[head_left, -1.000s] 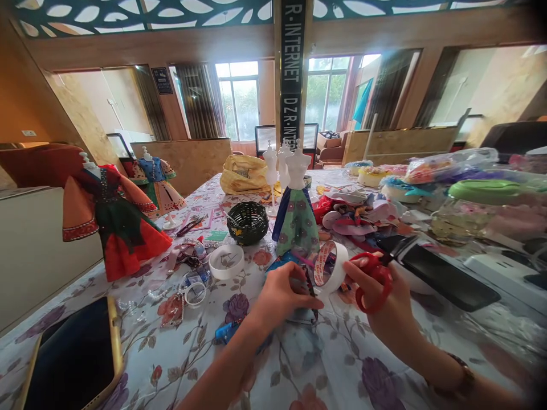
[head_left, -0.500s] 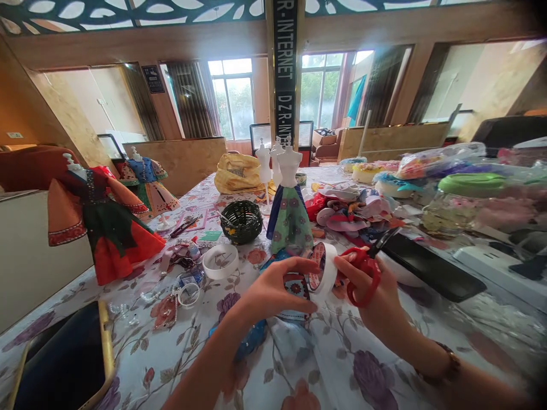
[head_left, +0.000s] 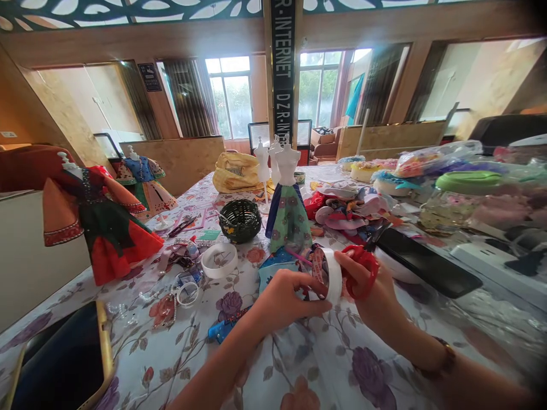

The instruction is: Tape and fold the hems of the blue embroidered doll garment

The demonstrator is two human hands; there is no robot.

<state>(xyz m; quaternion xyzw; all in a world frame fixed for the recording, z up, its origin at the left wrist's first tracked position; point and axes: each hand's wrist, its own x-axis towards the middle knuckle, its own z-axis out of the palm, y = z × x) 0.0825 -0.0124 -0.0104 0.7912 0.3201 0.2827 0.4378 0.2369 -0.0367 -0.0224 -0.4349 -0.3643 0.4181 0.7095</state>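
Between my hands a roll of white tape (head_left: 334,276) stands on its edge. My left hand (head_left: 294,293) grips its lower near rim, with fingers inside the ring and the thumb below. My right hand (head_left: 372,285) has its fingertips at the roll's upper right edge, and red-handled scissors (head_left: 362,272) hang around its fingers with the dark blades pointing up and away. Just behind stands a small white dress form (head_left: 287,162) in a green flowered skirt (head_left: 291,219). Blue patterned fabric (head_left: 273,265) lies under and beside my left hand, partly hidden by it.
Left of my hands are a second tape roll (head_left: 219,261), a dark woven basket (head_left: 240,220) and loose beads. A tablet (head_left: 64,359) lies near left; a black phone (head_left: 427,262) rests at right. Fabric scraps (head_left: 346,208) pile behind. Dressed doll forms (head_left: 102,222) stand far left.
My left hand has moved right and closed on the tape roll, fingers now inside its ring. The scissors have turned in my right hand, their blades now less visible.
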